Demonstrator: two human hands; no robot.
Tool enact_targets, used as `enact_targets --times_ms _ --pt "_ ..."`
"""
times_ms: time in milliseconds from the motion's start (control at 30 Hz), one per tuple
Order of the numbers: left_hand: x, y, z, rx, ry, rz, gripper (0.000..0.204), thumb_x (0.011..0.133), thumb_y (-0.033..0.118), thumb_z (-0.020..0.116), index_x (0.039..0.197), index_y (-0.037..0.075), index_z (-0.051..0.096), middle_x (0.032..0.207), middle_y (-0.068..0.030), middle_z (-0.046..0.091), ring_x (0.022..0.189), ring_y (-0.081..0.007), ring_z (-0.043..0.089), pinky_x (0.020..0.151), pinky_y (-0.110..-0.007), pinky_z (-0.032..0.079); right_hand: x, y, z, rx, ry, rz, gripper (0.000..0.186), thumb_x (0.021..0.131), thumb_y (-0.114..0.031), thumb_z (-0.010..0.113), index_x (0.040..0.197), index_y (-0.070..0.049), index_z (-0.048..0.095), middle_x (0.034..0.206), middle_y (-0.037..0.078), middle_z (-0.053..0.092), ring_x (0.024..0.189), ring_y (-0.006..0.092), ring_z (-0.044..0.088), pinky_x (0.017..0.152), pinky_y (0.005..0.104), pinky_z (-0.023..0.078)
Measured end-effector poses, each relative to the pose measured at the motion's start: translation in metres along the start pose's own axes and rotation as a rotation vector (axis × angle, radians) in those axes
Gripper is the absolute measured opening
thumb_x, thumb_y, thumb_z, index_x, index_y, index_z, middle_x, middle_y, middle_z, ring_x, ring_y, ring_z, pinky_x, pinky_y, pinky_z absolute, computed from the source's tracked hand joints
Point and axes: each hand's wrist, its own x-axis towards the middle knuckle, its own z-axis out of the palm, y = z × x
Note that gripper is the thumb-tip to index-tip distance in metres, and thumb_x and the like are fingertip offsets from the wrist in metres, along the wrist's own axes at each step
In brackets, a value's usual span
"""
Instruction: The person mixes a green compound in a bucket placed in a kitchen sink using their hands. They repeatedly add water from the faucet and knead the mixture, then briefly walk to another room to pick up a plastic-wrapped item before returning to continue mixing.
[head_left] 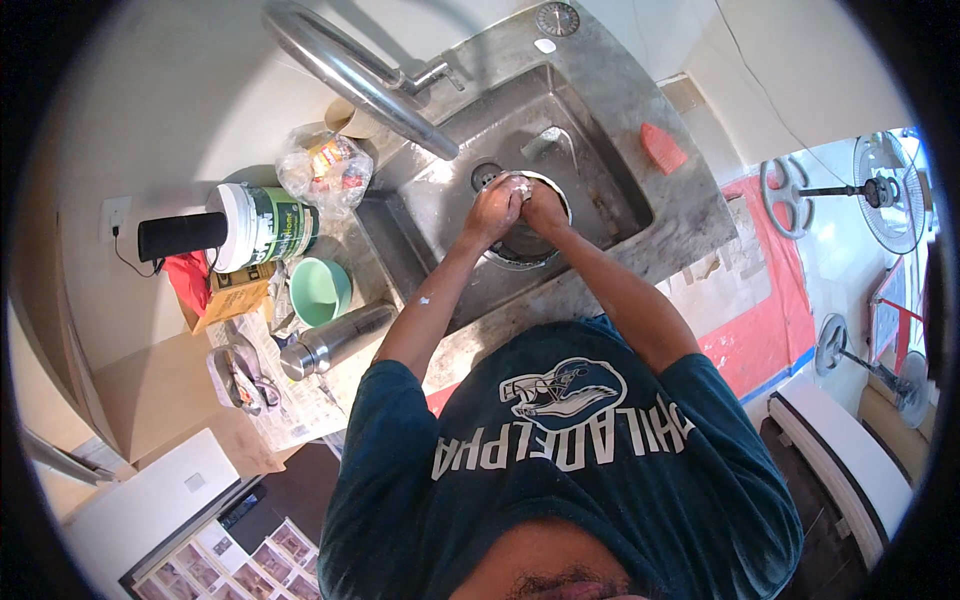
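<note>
Both my hands are close together over a round white-rimmed bucket (pixel 520 265) in the steel sink (pixel 625 190). My left hand (pixel 490 212) has its fingers curled and pressed against my right hand (pixel 543 208). Something whitish, perhaps suds or a wet scrap, shows between the fingers; it is too small to name. The fingers of my right hand are partly hidden behind the left ones. Beneath the hands the bucket's inside looks dark and wet. A white smear marks my left forearm. Above the sink arches a metal faucet (pixel 370 90).
A pink-red sponge (pixel 662 148) lies on the right counter. Along the left stand a plastic bag (pixel 325 170), a paint bucket (pixel 265 228), a mint-green bowl (pixel 320 291) and a steel bottle (pixel 338 340) lying down. A black speaker-like object (pixel 182 237) sits beside the paint bucket.
</note>
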Motion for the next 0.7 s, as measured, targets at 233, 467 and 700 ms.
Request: enact_targets --times_ms 233,467,700 --pt "-0.032 0.027 -0.015 -0.146 -0.055 -0.122 0.062 0.077 0.009 0.061 0.136 0.005 0.043 0.135 -0.0221 0.046 0.127 -0.0384 0.044 0.108 -0.042 0.036 -0.027 -0.029 -0.065 0.095 -0.407 -0.321 0.035 0.087 -0.011 0.053 0.121 -0.002 0.057 0.116 0.022 0.062 0.109 0.0371 0.060 0.092 0.0408 0.047" --pt "-0.022 0.044 0.026 -0.087 -0.331 -0.239 0.059 0.073 0.016 0.069 0.129 0.007 0.052 0.124 -0.0214 0.058 0.117 -0.0368 0.055 0.101 -0.041 0.043 -0.030 -0.030 -0.116 -0.049 -0.308 -0.366 0.036 0.081 -0.009 0.061 0.116 -0.002 0.063 0.099 0.021 0.069 0.097 0.0354 0.066 0.085 0.0405 0.051" --pt "-0.013 0.033 0.062 -0.163 -0.251 -0.280 0.034 0.075 0.012 0.068 0.110 0.009 0.068 0.101 -0.0158 0.070 0.097 -0.0325 0.066 0.087 -0.042 0.051 -0.047 -0.069 -0.134 -0.337 -0.067 0.156 0.026 0.085 -0.013 0.060 0.106 0.000 0.065 0.096 0.021 0.069 0.091 0.0337 0.069 0.080 0.0429 0.053"
